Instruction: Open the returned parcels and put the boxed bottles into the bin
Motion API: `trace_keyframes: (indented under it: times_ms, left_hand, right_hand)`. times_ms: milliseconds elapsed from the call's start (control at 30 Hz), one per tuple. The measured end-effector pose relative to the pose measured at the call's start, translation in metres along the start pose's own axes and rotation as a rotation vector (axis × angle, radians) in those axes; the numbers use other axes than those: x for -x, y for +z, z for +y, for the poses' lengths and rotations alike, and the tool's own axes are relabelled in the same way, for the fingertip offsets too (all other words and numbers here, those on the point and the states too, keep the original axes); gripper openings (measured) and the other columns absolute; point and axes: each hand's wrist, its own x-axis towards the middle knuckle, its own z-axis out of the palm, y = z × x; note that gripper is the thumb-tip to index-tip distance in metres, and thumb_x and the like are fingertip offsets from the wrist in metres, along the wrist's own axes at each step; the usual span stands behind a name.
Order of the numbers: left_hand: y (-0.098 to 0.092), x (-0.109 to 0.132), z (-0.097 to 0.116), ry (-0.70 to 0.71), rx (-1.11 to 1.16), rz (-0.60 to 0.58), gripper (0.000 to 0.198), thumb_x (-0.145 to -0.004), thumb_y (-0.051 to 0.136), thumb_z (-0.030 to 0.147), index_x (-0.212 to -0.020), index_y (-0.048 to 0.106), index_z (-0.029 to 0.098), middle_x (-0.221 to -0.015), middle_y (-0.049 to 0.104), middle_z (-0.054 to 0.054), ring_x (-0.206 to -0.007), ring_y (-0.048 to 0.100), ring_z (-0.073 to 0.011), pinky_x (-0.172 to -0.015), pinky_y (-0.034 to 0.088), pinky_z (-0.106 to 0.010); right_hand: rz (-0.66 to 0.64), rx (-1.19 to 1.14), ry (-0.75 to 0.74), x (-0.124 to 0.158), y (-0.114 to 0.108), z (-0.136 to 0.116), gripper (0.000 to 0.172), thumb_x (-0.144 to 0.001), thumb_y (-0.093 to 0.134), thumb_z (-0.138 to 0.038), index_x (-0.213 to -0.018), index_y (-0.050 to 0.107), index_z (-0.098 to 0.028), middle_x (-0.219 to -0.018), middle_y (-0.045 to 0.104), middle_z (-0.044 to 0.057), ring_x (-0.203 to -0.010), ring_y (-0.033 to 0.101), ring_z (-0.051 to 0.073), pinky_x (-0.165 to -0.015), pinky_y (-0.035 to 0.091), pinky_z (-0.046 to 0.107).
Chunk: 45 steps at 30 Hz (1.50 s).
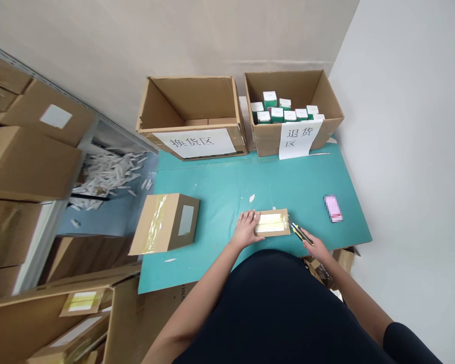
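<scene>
A small flat cardboard box point(260, 234) lies near the front edge of the teal table, with a white label and yellowish tape across its top. My left hand point(246, 229) grips its left end, fingers over the far side and thumb along the near side. In my right hand point(315, 246) is a yellow-and-black utility knife point(302, 234), its blade pointing at the box's taped right end. The blade tip is at or very near that end; whether it touches, I cannot tell.
Two large open cartons with paper signs, the left carton point(197, 107) and the right carton point(265, 137), stand at the back; green-and-white boxes point(276, 115) fill part of the right one. A taped carton point(165, 222) sits left, a phone point(332, 208) right. Stacked boxes point(26, 162) line the left.
</scene>
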Motion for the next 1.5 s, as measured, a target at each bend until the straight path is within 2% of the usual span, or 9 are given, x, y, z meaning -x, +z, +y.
trace_keyframes:
  times_ms: [233, 600, 800, 967, 1067, 1167, 1267, 1367, 1500]
  left_hand:
    - [-0.002, -0.001, 0.001, -0.011, -0.015, -0.018, 0.111, -0.065, 0.079, 0.066, -0.154, 0.037, 0.014, -0.155, 0.04, -0.023, -0.145, 0.033, -0.0424, -0.122, 0.018, -0.057]
    - [-0.002, -0.002, -0.001, -0.007, -0.003, -0.035, 0.109, -0.067, 0.077, 0.066, -0.155, 0.036, 0.016, -0.157, 0.039, -0.022, -0.147, 0.031, -0.0407, -0.123, 0.016, -0.056]
    - [-0.001, -0.002, 0.0, -0.011, 0.007, -0.009, 0.108, -0.067, 0.078, 0.065, -0.155, 0.035, 0.018, -0.158, 0.038, -0.02, -0.147, 0.031, -0.0402, -0.123, 0.016, -0.055]
    - [-0.007, -0.006, 0.006, -0.092, -0.023, 0.033, 0.104, -0.07, 0.075, 0.068, -0.152, 0.04, 0.016, -0.153, 0.043, -0.022, -0.143, 0.035, -0.0408, -0.121, 0.018, -0.056]
    - [-0.014, -0.008, 0.013, -0.118, -0.014, 0.056, 0.095, -0.076, 0.071, 0.066, -0.153, 0.039, 0.02, -0.146, 0.049, -0.019, -0.137, 0.041, -0.0382, -0.118, 0.024, -0.053]
    - [-0.022, -0.009, 0.021, -0.16, -0.005, 0.036, 0.087, -0.082, 0.066, 0.063, -0.153, 0.039, 0.022, -0.139, 0.054, -0.017, -0.129, 0.047, -0.0364, -0.112, 0.033, -0.049]
    - [-0.028, -0.008, 0.026, -0.231, -0.017, -0.035, 0.076, -0.088, 0.059, 0.061, -0.151, 0.042, 0.021, -0.133, 0.058, -0.017, -0.123, 0.052, -0.0362, -0.104, 0.037, -0.047]
    - [-0.031, -0.006, 0.026, -0.297, 0.017, -0.094, 0.068, -0.093, 0.052, 0.058, -0.149, 0.043, 0.02, -0.129, 0.061, -0.016, -0.118, 0.055, -0.0347, -0.098, 0.041, -0.043]
    - [-0.027, 0.003, 0.029, -0.376, 0.163, -0.15, 0.068, -0.094, 0.051, 0.056, -0.151, 0.041, 0.019, -0.126, 0.064, -0.015, -0.111, 0.063, -0.0297, -0.089, 0.046, -0.035]
  right_hand:
    - [-0.023, -0.102, 0.016, 0.008, 0.01, -0.001, 0.07, -0.086, 0.055, -0.043, -0.152, 0.046, -0.02, -0.072, 0.06, -0.002, -0.05, 0.047, 0.011, -0.048, 0.043, 0.024]
    - [-0.058, -0.079, 0.047, 0.028, -0.005, -0.002, 0.07, -0.084, 0.057, -0.041, -0.151, 0.05, -0.021, -0.081, 0.069, 0.002, -0.055, 0.052, 0.014, -0.052, 0.047, 0.025]
    - [-0.009, -0.124, 0.038, 0.035, -0.002, 0.002, 0.068, -0.082, 0.061, -0.043, -0.146, 0.055, -0.022, -0.081, 0.072, 0.002, -0.058, 0.057, 0.016, -0.054, 0.049, 0.027]
    - [0.077, -0.336, 0.103, 0.042, 0.004, 0.009, 0.076, -0.077, 0.071, -0.048, -0.147, 0.052, -0.022, -0.069, 0.066, -0.002, -0.048, 0.057, 0.014, -0.046, 0.048, 0.026]
    - [0.24, -0.579, 0.119, 0.028, 0.019, 0.005, 0.083, -0.074, 0.076, -0.055, -0.146, 0.047, -0.024, -0.074, 0.069, -0.001, -0.058, 0.067, 0.018, -0.049, 0.055, 0.029]
    - [0.344, -0.816, 0.096, -0.001, 0.04, -0.01, 0.066, -0.069, 0.081, -0.058, -0.12, 0.06, -0.023, -0.084, 0.073, 0.004, -0.082, 0.075, 0.025, -0.067, 0.063, 0.036]
    - [0.35, -0.98, 0.081, -0.034, 0.059, -0.028, 0.053, -0.068, 0.083, -0.06, -0.098, 0.06, -0.023, -0.095, 0.075, 0.007, -0.095, 0.075, 0.027, -0.077, 0.064, 0.041]
    - [0.358, -1.008, 0.033, -0.06, 0.069, -0.044, 0.049, -0.07, 0.082, -0.058, -0.098, 0.058, -0.024, -0.098, 0.074, 0.005, -0.097, 0.074, 0.025, -0.078, 0.064, 0.04]
    - [0.32, -0.932, -0.075, -0.092, 0.066, -0.068, 0.043, -0.074, 0.078, -0.053, -0.102, 0.06, -0.025, -0.104, 0.073, 0.004, -0.099, 0.072, 0.022, -0.076, 0.062, 0.035]
